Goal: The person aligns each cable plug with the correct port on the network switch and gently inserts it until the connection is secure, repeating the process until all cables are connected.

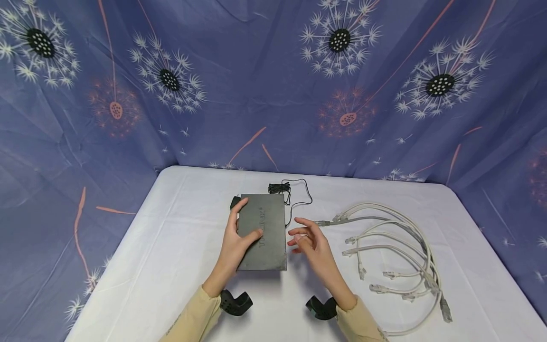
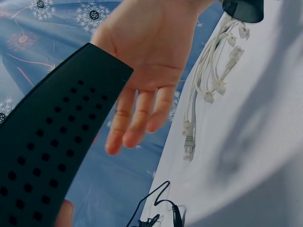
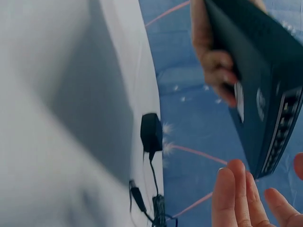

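Note:
My left hand (image 1: 234,242) holds a flat black network switch (image 1: 270,251) above the table, its thumb across the lettered top. In the right wrist view, curled left fingers (image 3: 218,71) grip the underside of the switch (image 3: 255,71), and a row of ports (image 3: 283,130) shows along one edge. Small square vent holes cover the side of the switch (image 2: 52,137) in the left wrist view. Beside its port edge, my right hand (image 1: 314,244) is held with loosely bent fingers and nothing in them; its palm (image 2: 147,52) also shows in the left wrist view.
On the white table (image 1: 141,266), a black power adapter (image 3: 151,132) lies behind the switch with its bundled cord (image 1: 279,188) and loose plug (image 3: 138,197). Several grey-white network cables (image 1: 420,237) lie coiled at right. A blue dandelion-print cloth (image 1: 256,95) hangs behind.

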The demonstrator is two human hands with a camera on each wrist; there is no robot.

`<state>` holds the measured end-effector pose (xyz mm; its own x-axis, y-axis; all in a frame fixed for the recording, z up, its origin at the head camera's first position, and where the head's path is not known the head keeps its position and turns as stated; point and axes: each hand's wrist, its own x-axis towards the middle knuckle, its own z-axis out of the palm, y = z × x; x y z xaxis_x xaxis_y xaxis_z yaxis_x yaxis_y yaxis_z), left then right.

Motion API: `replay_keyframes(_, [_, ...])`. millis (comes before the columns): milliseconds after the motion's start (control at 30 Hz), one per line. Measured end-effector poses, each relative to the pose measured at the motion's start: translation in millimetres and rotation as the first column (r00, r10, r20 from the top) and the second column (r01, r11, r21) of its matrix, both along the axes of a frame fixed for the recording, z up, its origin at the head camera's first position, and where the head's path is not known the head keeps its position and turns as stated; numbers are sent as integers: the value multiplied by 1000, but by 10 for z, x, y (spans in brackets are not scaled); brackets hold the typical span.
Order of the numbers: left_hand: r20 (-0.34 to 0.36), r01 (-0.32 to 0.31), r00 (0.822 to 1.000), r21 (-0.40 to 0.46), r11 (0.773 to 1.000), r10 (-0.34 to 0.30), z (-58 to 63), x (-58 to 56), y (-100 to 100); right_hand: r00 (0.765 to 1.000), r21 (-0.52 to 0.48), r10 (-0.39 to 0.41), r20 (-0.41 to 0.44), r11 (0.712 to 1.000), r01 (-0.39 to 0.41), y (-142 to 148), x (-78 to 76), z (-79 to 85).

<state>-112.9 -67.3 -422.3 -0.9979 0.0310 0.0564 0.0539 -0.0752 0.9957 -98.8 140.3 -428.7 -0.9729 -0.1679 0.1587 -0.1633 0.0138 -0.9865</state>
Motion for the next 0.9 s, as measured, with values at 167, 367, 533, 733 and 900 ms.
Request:
replay_keyframes(167, [5, 0, 1000, -6, 1000, 0, 9, 7, -25, 1000, 10, -5, 13, 1000, 4, 53, -120, -59])
replay_keyframes(367, [3, 4, 1000, -7, 1000, -4, 14, 12, -42, 999, 29, -20, 26, 999, 19, 85, -219, -114])
replay_keyframes(533, [-3, 15, 1000, 0, 1000, -15, 3, 7, -53, 998, 37, -34, 45, 999, 32, 94, -301, -170])
replay_keyframes(733, [6, 22, 1000, -5, 1000, -22, -5, 15, -62, 995, 73, -44, 91, 997, 38, 92, -383, -226])
replay_keyframes(900, [15, 20, 1000, -22, 1000, -20, -13, 24, -71, 990, 120, -35, 137, 993, 19, 89, -446, -284])
